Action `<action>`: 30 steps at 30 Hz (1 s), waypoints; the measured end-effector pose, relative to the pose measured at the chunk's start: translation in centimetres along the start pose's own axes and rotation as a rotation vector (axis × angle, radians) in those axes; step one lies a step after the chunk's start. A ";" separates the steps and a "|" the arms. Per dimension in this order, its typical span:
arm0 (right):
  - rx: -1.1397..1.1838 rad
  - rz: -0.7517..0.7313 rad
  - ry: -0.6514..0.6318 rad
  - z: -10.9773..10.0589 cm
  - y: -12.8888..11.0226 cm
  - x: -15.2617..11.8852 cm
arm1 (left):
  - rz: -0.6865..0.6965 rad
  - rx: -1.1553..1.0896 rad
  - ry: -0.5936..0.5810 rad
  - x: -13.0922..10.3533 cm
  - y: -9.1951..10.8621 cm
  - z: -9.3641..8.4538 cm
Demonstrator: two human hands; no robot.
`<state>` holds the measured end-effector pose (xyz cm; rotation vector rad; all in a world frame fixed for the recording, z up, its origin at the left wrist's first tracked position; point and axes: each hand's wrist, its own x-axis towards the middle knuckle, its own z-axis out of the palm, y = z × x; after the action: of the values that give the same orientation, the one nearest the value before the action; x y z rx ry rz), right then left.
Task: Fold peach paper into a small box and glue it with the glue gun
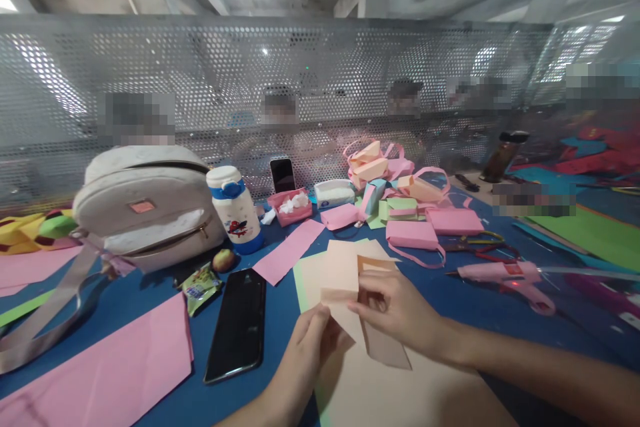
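Observation:
A piece of folded peach paper (340,267) is held between my two hands, its upper flap standing up and other flaps hanging to the right and below. My left hand (313,347) pinches its lower left edge, the thumb on top. On the right side, my right hand (400,310) grips it with thumb and fingers; part of the fingertips is hidden by the paper. Beneath both hands lie large flat peach sheets (400,393) with a green sheet (303,280) showing at their left edge.
Left are a black phone (237,327), pink paper (115,367), a snack packet (201,288), a white bottle (235,210) and a backpack (150,207). Several small paper bags (413,235) sit behind my hands. A pink glue gun (510,277) and scissors (495,251) lie right. A perforated metal screen (320,53) stands behind.

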<state>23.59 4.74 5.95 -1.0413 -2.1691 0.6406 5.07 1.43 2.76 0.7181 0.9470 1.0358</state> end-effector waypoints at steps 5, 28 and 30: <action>-0.083 -0.045 0.009 0.1 0.4 0.0 | -0.076 -0.185 -0.036 -0.3 0.5 1.2; -0.247 -0.231 0.069 -0.9 -0.5 0.1 | -0.267 -0.424 -0.285 0.3 -0.7 0.4; -0.229 -0.239 0.067 -1.4 -0.2 0.4 | -0.257 -0.210 -0.357 0.2 -0.1 0.3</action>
<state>24.27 5.16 7.19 -0.8830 -2.2990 0.2492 5.40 1.61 2.70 0.5648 0.5920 0.7352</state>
